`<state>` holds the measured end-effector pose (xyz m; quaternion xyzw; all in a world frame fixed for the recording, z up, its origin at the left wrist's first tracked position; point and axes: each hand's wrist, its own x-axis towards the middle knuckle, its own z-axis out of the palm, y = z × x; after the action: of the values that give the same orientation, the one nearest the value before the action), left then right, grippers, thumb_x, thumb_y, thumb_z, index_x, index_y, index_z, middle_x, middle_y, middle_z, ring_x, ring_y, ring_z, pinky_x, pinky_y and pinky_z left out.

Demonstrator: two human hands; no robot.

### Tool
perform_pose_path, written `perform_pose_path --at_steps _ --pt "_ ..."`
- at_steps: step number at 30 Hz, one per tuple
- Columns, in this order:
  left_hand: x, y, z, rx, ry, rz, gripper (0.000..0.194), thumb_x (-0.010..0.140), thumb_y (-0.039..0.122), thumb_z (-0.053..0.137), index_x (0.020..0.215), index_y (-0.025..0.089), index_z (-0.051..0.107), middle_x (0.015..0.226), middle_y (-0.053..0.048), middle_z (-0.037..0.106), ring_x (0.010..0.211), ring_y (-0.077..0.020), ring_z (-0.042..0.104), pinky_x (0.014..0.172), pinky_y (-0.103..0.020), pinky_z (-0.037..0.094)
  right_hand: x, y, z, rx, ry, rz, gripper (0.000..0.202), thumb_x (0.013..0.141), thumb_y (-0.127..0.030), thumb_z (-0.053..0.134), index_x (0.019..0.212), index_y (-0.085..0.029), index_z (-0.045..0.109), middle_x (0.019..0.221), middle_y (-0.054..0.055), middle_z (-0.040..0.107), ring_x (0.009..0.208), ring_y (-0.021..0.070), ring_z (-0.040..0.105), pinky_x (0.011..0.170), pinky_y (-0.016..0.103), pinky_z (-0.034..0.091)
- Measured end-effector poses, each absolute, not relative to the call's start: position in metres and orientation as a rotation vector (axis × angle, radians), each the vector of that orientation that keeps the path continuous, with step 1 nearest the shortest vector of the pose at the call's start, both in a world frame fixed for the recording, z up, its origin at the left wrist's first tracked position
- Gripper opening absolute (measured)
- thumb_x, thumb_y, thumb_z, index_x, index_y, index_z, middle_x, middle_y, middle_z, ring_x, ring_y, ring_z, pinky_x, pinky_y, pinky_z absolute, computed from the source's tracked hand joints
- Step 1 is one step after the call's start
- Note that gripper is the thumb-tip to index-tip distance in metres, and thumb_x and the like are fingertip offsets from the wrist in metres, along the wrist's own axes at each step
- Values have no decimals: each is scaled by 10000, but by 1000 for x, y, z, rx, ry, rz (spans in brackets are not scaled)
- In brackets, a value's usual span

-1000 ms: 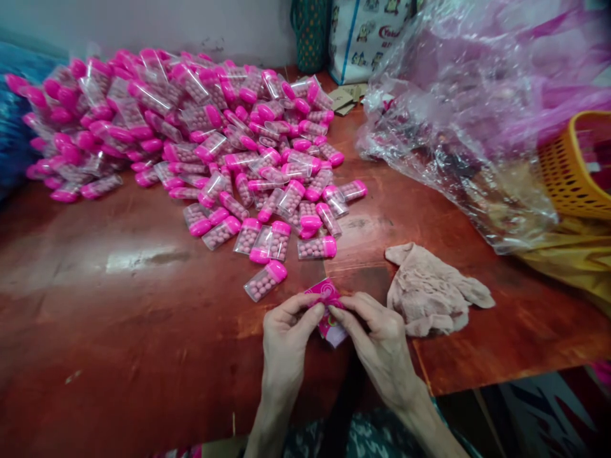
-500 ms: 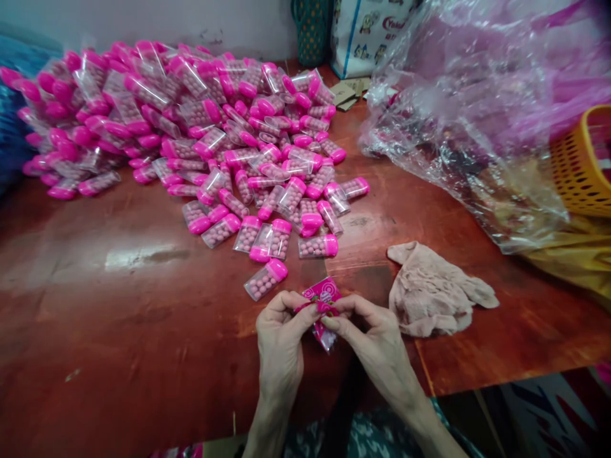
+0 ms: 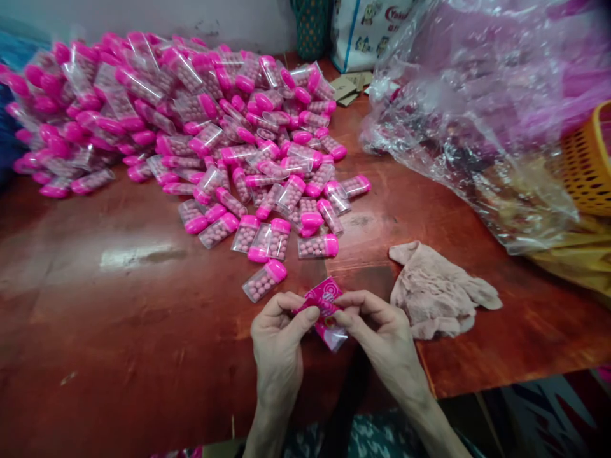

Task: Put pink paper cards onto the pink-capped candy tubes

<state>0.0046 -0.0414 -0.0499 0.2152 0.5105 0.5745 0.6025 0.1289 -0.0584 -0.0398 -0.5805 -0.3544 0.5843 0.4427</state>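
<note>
Between my two hands is a pink printed plastic sleeve with a clear lower end. My left hand is closed, pinching the sleeve's left edge between thumb and fingers. On the other side my right hand pinches its right edge. Whether anything is inside the sleeve, I cannot tell. Just beyond my left hand lies a small clear candy box with a pink cap and round pink candies. Many more such boxes form a large pile on the wooden table.
A crumpled beige cloth lies right of my right hand. Clear plastic bags cover the table's right side, near a yellow basket. At the back are cardboard pieces, a white printed bag and a dark green container.
My hands have moved slightly apart, and the sleeve's middle is spread wider, with more of its clear lower end showing. The view has shifted a little.
</note>
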Motion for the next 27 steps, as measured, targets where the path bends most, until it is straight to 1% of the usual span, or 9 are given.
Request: perform_pose_path --at_steps 3,5,7,11,14,16,17,21,27 --pt "2 -40 -48 555 1157 1363 155 593 86 720 550 152 586 564 36 585 533 -76 523 495 -159 414 130 -56 -38 -1425 -933 1512 152 715 -292 705 776 -172 635 602 -48 528 562 89 469 537 191 376" --pt "2 -40 -49 554 1154 1351 158 599 86 719 553 152 582 556 38 577 527 -74 516 493 -160 415 130 -55 -37 -1408 -985 1510 166 770 -297 650 685 -160 609 598 -40 530 563 86 464 535 189 363" --pt "3 -40 -51 534 1145 1338 166 607 86 718 558 151 574 557 44 570 529 -68 511 500 -154 419 130 -55 -37 -1404 -1017 1485 261 839 -311 563 628 -156 561 575 -41 497 546 79 433 515 189 336" --pt "5 -40 -53 513 1129 1323 175 627 108 720 568 150 560 572 49 569 535 -57 516 519 -144 436 128 -55 -41 -1426 -1038 1445 352 897 -348 457 596 -167 477 537 -51 428 507 74 373 481 201 287" --pt "6 -40 -53 579 1187 1284 141 651 125 716 739 177 619 646 37 627 573 -65 567 549 -145 464 129 -55 -45 -1447 -1037 1426 363 903 -364 441 594 -173 452 534 -53 415 503 76 365 478 207 276" --pt "7 -41 -51 654 1248 1299 245 662 125 711 876 210 625 713 31 657 626 -75 601 589 -150 485 129 -54 -47 -1452 -1029 1418 360 903 -364 441 597 -175 446 533 -55 413 499 75 361 476 205 277" --pt "8 -41 -51 694 1281 1309 259 667 122 709 892 218 624 725 34 659 640 -74 607 600 -145 487 130 -54 -47 -1453 -1024 1419 357 902 -362 443 598 -175 445 532 -56 413 496 75 359 473 203 277" --pt "9 -41 -50 785 1381 1262 143 678 117 699 772 201 631 677 55 640 599 -45 594 574 -100 470 130 -52 -47 -1460 -1015 1410 335 898 -349 456 612 -174 460 528 -60 406 489 71 344 454 196 263" --pt "10 -40 -50 742 1415 1168 175 694 147 688 851 201 632 724 37 662 634 -75 617 594 -141 498 130 -51 -47 -1497 -1064 1352 313 896 -325 462 624 -169 479 541 -59 400 500 71 331 456 193 262"
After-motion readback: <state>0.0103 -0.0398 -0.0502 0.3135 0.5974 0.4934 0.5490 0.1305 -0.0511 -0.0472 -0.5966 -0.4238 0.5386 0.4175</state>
